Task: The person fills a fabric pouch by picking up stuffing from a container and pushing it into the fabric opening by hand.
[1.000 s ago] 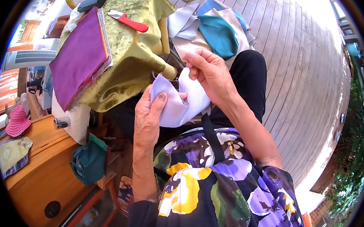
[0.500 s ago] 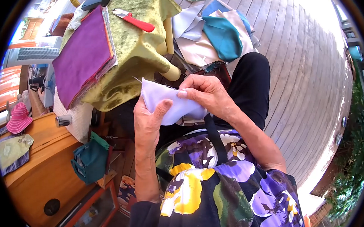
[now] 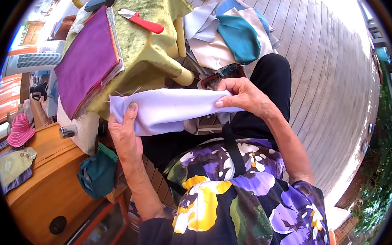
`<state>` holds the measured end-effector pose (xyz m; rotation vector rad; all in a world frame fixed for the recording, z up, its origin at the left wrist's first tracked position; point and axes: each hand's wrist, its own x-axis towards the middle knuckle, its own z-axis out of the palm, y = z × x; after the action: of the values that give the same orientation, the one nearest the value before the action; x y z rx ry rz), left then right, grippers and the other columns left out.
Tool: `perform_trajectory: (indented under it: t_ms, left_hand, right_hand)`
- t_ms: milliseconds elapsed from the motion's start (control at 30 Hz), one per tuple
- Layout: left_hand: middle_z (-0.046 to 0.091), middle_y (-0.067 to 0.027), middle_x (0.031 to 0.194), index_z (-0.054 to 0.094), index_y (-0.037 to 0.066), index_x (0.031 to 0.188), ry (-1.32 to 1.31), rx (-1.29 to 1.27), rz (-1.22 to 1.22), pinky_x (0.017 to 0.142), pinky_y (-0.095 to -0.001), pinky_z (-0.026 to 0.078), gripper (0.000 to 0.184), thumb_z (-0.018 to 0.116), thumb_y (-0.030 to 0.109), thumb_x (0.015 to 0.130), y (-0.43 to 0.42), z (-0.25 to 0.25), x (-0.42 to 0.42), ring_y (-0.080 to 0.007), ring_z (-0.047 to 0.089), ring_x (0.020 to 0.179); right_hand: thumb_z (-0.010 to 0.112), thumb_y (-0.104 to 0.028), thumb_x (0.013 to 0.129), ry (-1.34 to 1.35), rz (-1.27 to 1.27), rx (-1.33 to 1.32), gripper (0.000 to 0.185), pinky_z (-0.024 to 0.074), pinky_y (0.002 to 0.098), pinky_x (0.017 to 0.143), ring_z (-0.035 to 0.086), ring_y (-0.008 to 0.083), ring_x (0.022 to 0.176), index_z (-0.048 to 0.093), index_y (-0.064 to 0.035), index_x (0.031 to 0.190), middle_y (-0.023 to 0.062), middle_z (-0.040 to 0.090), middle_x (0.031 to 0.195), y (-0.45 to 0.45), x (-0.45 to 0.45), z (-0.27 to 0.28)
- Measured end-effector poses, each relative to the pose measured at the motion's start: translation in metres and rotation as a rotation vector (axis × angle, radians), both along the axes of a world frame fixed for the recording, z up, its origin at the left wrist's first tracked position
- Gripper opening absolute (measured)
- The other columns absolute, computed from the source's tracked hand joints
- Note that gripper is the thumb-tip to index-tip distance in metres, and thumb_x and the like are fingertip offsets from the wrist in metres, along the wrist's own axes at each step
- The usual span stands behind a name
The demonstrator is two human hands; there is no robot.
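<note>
Nearest, centre frame: lavender cloth (image 3: 169, 107) — I see the left hand (image 3: 127, 136) pinching one end, thumb on top, the right hand (image 3: 247, 97) the other. Beyond, upper left — purple fabric stack (image 3: 88, 61), red-handled tool (image 3: 146, 24).

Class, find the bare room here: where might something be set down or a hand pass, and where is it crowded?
Widest: the deck, right of the knee and cloth pile. Smaller: the green cover, between the purple stack and knife. Crowded: around the dark case, by the stack's top edge.
</note>
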<state>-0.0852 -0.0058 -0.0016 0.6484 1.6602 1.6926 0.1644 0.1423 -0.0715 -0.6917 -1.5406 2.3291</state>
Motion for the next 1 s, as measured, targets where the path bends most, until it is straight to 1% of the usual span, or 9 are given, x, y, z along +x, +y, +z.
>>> perform_trajectory:
  t_ms: [200,267,400,467,533,600,633,767,1000]
  left_hand:
    - [0.063,-0.0019,0.096,0.061,0.002,0.106,-0.023,-0.005,0.064,0.081,-0.0249,0.045,0.021,0.068,0.011,0.087,-0.005,0.001,-0.010,-0.0092,0.057,0.086]
    - [0.063,-0.0024,0.098,0.061,0.002,0.106,-0.033,0.015,0.066,0.082,-0.0257,0.046,0.021,0.067,0.010,0.087,-0.006,-0.001,-0.010,-0.0097,0.058,0.087]
    - [0.063,-0.0037,0.101,0.060,0.002,0.108,-0.029,0.005,0.093,0.085,-0.0273,0.046,0.022,0.066,0.009,0.088,-0.011,-0.001,-0.010,-0.0109,0.058,0.091]
    - [0.063,-0.0046,0.103,0.060,0.001,0.110,-0.031,0.007,0.097,0.087,-0.0279,0.046,0.023,0.064,0.009,0.089,-0.011,-0.006,-0.008,-0.0117,0.058,0.092]
    - [0.062,-0.0072,0.109,0.058,-0.002,0.114,0.473,-0.098,0.219,0.088,-0.0283,0.045,0.027,0.062,0.011,0.091,-0.011,-0.011,-0.002,-0.0135,0.058,0.095]
    - [0.061,-0.0111,0.115,0.057,-0.001,0.112,0.582,-0.113,0.334,0.091,-0.0302,0.045,0.022,0.057,0.009,0.093,-0.017,-0.023,-0.001,-0.0168,0.058,0.098]
    - [0.060,-0.0137,0.118,0.057,0.000,0.111,0.297,0.030,0.324,0.095,-0.0341,0.044,0.019,0.054,0.009,0.094,-0.014,-0.026,-0.001,-0.0198,0.057,0.104]
    - [0.062,-0.0170,0.116,0.057,0.008,0.107,-0.669,0.602,0.124,0.099,-0.0451,0.047,0.015,0.057,0.010,0.092,-0.010,-0.053,-0.040,-0.0304,0.059,0.111]
    - [0.066,-0.0101,0.109,0.061,0.008,0.106,-1.061,0.710,0.007,0.093,-0.0403,0.051,0.016,0.052,0.017,0.096,0.034,-0.023,-0.050,-0.0236,0.062,0.104]
  right_hand:
    - [0.072,-0.022,0.084,-0.016,-0.128,-0.017,0.020,0.0469,0.0217,0.070,0.058,0.0056,0.076,0.064,-0.0035,0.088,-0.0007,0.063,0.083,0.006,0.012,-0.003]
    - [0.069,-0.022,0.087,0.109,-0.206,-0.213,0.021,0.0508,0.0248,0.071,0.062,0.0083,0.077,0.064,-0.0031,0.094,0.0013,0.064,0.085,0.005,0.011,-0.005]
    - [0.067,-0.023,0.088,0.186,-0.382,-0.356,0.022,0.0523,0.0259,0.071,0.063,0.0095,0.078,0.064,-0.0031,0.098,0.0020,0.065,0.085,0.005,0.010,-0.006]
    - [0.065,-0.022,0.090,0.193,-0.428,-0.272,0.021,0.0514,0.0250,0.069,0.062,0.0087,0.077,0.064,-0.0030,0.099,0.0016,0.065,0.086,0.004,0.008,-0.005]
    - [0.068,-0.014,0.086,0.130,-0.467,-0.129,0.014,0.0499,0.0251,0.066,0.061,0.0091,0.075,0.067,-0.0040,0.096,0.0018,0.066,0.085,-0.006,0.009,0.023]
    - [0.071,0.001,0.076,0.082,-0.433,0.622,0.013,0.0484,0.0249,0.068,0.061,0.0117,0.077,0.067,-0.0009,0.089,0.0044,0.065,0.085,-0.025,0.007,0.052]
    - [0.074,0.006,0.067,0.084,-0.413,0.744,0.019,0.0483,0.0265,0.064,0.062,0.0162,0.074,0.069,-0.0006,0.083,0.0068,0.065,0.083,-0.037,0.005,0.063]
    - [0.075,-0.001,0.063,0.197,-0.294,1.216,0.022,0.0491,0.0280,0.060,0.060,0.0178,0.071,0.072,-0.0050,0.084,0.0042,0.062,0.079,-0.058,-0.005,0.057]
    - [0.072,-0.004,0.066,0.318,-0.110,1.278,0.027,0.0509,0.0287,0.060,0.060,0.0195,0.074,0.068,0.0013,0.092,0.0085,0.059,0.086,-0.081,-0.025,0.051]
